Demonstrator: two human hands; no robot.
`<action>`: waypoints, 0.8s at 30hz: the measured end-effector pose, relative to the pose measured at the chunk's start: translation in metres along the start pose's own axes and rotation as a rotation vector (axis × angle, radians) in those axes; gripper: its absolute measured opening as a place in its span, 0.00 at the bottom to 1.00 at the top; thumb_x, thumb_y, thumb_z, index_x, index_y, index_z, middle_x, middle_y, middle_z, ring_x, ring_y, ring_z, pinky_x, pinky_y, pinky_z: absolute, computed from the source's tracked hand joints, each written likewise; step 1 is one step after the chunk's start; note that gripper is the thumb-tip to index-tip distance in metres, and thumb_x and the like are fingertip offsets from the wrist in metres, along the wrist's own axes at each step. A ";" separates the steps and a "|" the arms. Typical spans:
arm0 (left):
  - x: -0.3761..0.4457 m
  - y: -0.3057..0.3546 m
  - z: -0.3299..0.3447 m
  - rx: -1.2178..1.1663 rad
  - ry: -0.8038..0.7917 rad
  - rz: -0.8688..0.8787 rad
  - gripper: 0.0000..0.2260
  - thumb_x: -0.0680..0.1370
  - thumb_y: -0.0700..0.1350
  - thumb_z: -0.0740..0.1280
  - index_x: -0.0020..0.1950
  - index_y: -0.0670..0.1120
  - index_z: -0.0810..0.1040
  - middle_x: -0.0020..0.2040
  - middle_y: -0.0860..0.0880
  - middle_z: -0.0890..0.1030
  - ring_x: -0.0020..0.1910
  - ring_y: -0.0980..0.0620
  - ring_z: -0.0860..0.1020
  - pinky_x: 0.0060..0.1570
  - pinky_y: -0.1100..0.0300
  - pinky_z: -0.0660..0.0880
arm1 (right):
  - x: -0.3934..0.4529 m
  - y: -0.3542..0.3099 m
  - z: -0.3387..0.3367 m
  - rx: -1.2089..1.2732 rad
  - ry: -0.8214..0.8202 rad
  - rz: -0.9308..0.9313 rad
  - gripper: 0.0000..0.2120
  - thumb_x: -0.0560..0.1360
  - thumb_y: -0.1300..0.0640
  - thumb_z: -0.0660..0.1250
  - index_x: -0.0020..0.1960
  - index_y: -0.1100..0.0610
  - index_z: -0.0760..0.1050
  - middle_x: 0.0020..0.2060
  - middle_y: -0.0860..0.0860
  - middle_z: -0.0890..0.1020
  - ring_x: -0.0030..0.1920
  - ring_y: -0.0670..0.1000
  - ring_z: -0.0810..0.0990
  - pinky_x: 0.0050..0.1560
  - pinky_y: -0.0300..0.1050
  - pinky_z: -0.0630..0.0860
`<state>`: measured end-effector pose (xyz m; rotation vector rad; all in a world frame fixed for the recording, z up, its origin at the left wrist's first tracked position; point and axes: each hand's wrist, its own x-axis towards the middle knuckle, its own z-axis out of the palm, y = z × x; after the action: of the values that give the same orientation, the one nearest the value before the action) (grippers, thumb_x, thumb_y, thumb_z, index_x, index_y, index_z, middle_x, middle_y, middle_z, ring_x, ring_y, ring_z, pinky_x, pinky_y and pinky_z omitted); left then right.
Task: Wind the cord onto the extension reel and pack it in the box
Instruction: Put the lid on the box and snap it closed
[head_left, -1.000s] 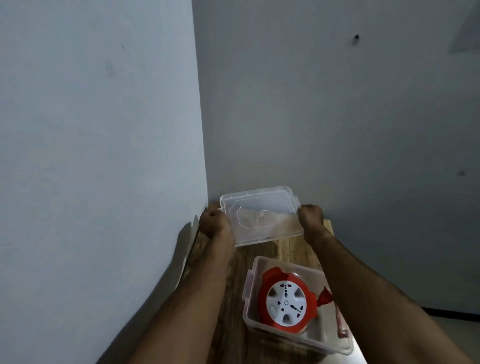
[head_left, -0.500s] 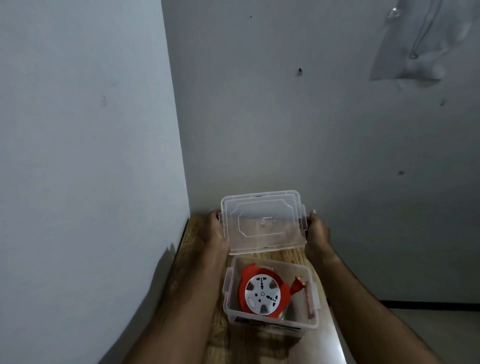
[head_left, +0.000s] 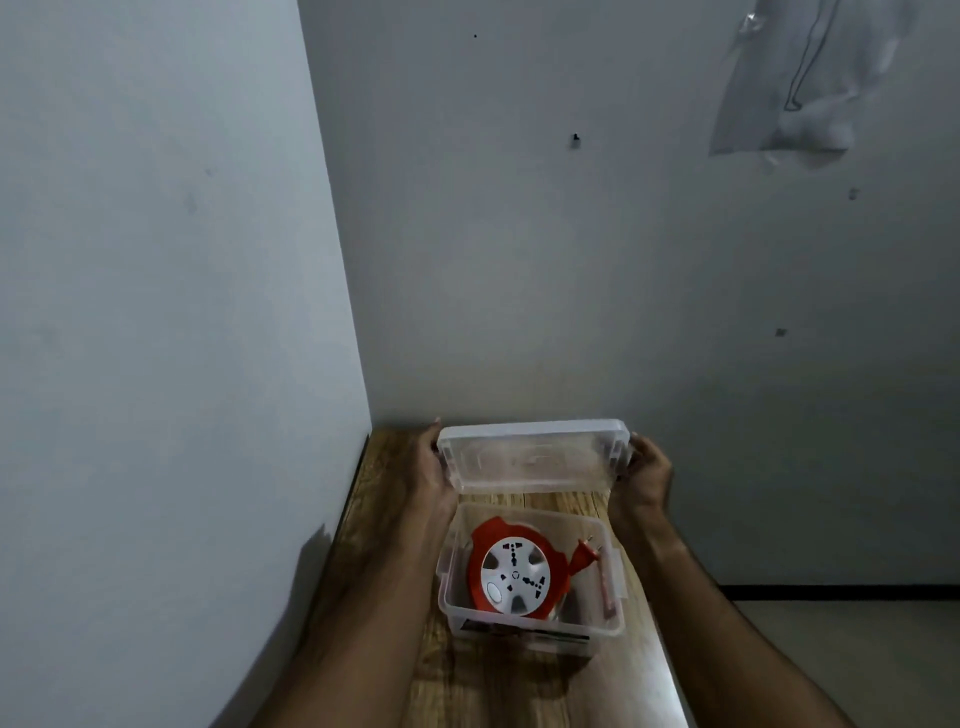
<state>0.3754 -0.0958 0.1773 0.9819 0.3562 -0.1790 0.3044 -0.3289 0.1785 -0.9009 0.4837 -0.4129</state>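
The orange extension reel (head_left: 514, 571) already lies inside the clear plastic box (head_left: 530, 631), low in the centre of the frame. It is tilted, its white socket face turned up toward the camera, so its axle points up and slightly toward the viewer. The cord looks fully wound, and the orange plug (head_left: 586, 553) sticks out to the upper right of the reel with its pins aimed up and right. Winding and placing appear done; closing the box is left.

The transparent lid (head_left: 530, 457) hovers just above the box's far edge, long axis running left to right. The left hand (head_left: 423, 467) grips its left end and the right hand (head_left: 647, 475) its right end, fingers curled around the edges.

Box and forearms sit over a wooden table (head_left: 395, 525) set in a corner of grey walls (head_left: 156, 260).
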 end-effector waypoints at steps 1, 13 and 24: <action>-0.005 0.000 -0.002 0.030 -0.058 0.008 0.08 0.81 0.47 0.65 0.50 0.41 0.76 0.45 0.44 0.79 0.40 0.49 0.80 0.42 0.53 0.79 | -0.004 -0.002 0.000 0.004 -0.003 -0.036 0.17 0.80 0.61 0.56 0.36 0.58 0.76 0.26 0.48 0.79 0.30 0.51 0.76 0.28 0.39 0.74; -0.010 -0.027 -0.036 0.238 -0.248 0.166 0.27 0.73 0.19 0.59 0.71 0.33 0.73 0.66 0.42 0.80 0.69 0.43 0.76 0.65 0.49 0.77 | -0.011 0.020 -0.057 -0.259 -0.231 -0.134 0.18 0.74 0.60 0.61 0.60 0.60 0.81 0.61 0.57 0.83 0.66 0.56 0.78 0.60 0.53 0.76; -0.007 -0.046 -0.067 0.421 -0.378 0.223 0.29 0.66 0.28 0.68 0.67 0.41 0.77 0.69 0.42 0.78 0.69 0.48 0.76 0.54 0.59 0.81 | -0.011 0.031 -0.077 -0.422 -0.403 -0.137 0.31 0.63 0.66 0.63 0.66 0.58 0.79 0.66 0.53 0.81 0.65 0.54 0.79 0.54 0.45 0.81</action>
<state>0.3410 -0.0649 0.1101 1.3642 -0.1467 -0.2363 0.2567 -0.3551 0.1155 -1.3954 0.1355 -0.2450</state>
